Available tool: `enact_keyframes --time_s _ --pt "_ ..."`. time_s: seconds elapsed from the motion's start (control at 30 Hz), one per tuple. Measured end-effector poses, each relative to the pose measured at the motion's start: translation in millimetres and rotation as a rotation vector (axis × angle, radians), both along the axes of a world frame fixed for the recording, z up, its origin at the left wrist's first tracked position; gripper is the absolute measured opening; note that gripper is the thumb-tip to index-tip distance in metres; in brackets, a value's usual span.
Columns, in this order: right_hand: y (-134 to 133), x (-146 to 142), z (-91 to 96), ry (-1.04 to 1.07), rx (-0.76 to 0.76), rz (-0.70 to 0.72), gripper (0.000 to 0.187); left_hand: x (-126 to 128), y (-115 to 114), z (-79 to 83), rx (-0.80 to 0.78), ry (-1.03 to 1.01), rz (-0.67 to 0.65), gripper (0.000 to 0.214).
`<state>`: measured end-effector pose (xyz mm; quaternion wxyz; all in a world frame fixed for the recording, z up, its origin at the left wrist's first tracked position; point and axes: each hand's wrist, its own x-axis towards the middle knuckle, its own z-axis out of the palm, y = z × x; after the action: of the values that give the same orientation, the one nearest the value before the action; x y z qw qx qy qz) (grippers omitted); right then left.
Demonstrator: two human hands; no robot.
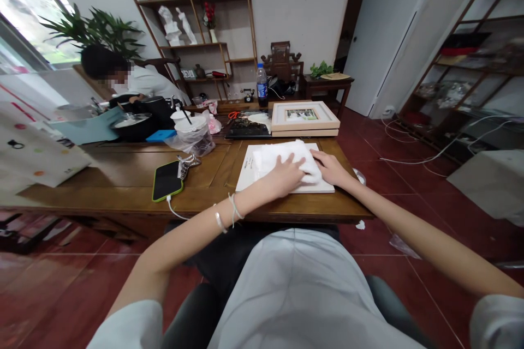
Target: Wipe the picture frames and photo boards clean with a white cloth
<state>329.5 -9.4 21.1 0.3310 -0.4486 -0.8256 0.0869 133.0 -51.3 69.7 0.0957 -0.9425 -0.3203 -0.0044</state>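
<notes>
A folded white cloth-like sheet [268,159], perhaps soft paper or thin foam, lies on a flat white board [245,182] near the table's front right. The board has small dark print at its left side. My left hand [287,174], with bands on its wrist, rests across the sheet with fingers spread. At the sheet's right edge, my right hand [331,169] touches it with fingers stretched out to the left. Part of the sheet's near side is hidden under my left hand.
Light wooden picture frames [305,128] are stacked behind the board. Beside them are a dark panel [249,126] and a cola bottle [262,86]. Leftward lie a plugged-in phone [167,181], a bagged cup [191,130] and a paper bag [36,147]. A person [143,79] sits across the table.
</notes>
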Motion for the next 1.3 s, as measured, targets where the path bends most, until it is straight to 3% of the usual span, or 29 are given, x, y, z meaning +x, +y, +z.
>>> enact_keyframes --time_s 0.13,0.27,0.37,0.63,0.77,0.9,1.13,1.3 --pt "1 1 -2.4 0.031 -0.021 -0.057 0.040 0 -48 2.4 0.041 0.034 -0.086 0.029" --pt "4 2 -5.3 0.049 -0.023 -0.069 0.036 -2 -68 4.8 0.054 0.028 -0.116 0.027" --pt "3 2 -4.5 0.037 -0.025 -0.066 0.036 0 -59 6.4 0.028 0.009 -0.073 0.027" --pt "-1 1 0.7 0.031 0.014 0.031 0.043 13 4 6.8 -0.050 -0.002 0.152 0.035" --pt "-1 1 -0.3 0.035 0.021 0.016 0.049 23 13 1.5 -0.011 -0.025 0.248 0.037" --pt "1 2 -1.9 0.044 0.003 0.026 0.041 29 -12 -2.6 0.033 0.018 0.231 0.037" --pt "8 4 -6.9 0.058 -0.034 -0.053 0.035 24 -83 -3.2 0.026 0.082 0.008 0.030" --pt "7 4 -8.0 0.042 -0.020 -0.053 0.036 11 -88 7.7 -0.031 0.055 -0.056 0.026"
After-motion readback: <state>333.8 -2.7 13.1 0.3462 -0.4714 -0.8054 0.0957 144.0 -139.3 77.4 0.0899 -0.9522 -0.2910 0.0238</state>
